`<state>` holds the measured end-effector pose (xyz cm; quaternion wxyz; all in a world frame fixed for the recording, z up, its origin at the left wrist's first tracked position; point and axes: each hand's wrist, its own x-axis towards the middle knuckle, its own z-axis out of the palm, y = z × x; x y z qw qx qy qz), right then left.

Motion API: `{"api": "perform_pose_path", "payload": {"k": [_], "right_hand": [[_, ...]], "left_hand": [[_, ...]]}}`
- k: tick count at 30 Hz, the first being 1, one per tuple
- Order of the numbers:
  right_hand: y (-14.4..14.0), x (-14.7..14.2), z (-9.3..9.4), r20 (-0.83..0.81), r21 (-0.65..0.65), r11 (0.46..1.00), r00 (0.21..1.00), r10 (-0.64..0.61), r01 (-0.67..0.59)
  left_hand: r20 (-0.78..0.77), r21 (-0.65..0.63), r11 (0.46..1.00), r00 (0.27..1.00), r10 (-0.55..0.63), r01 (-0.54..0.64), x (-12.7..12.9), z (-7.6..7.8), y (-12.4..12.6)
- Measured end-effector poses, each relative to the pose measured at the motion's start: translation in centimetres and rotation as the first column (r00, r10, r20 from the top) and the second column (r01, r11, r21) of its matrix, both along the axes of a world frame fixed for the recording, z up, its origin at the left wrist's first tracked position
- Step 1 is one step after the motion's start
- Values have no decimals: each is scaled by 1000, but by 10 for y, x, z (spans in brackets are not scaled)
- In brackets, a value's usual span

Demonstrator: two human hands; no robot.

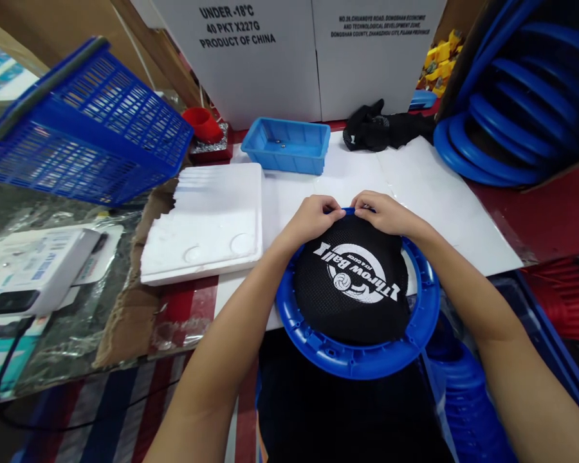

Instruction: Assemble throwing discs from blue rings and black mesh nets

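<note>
A blue plastic ring [352, 366] lies tilted at the table's near edge, partly over my lap. Black mesh fabric [318, 308] with a white "Throw Ball" print fills most of it, leaving a gap along the ring's right side. At the far edge of the ring, my left hand [316, 217] pinches the mesh's border against the rim. My right hand [383, 212] pinches the same border just beside it, fingertips almost touching the left ones. Small pegs show along the ring's inner edge.
Behind stands a light blue tray [289, 161] with a few small metal pieces. White foam [212, 218] lies left, below a tilted blue basket [91, 122]. A black glove [381, 128] rests at the back. Blue rings [487, 141] fill a box on the right; more blue rings [468, 392] are stacked below.
</note>
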<state>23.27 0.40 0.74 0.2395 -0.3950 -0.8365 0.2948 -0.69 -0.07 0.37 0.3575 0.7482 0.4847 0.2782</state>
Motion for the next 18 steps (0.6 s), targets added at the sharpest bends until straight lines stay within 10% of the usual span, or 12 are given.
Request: {"api": "perform_pose_path", "payload": {"k": [8,18], "right_hand": [[2,-2,-1,27,-25,998,998,-49,50],[5,-2,-8,13,-17,998,998,-68,68]], "left_hand": [[6,153,988,999,37,-38,0,-10,0],[-16,-4,1000,1000,16,-16,-4,-13,12]]}}
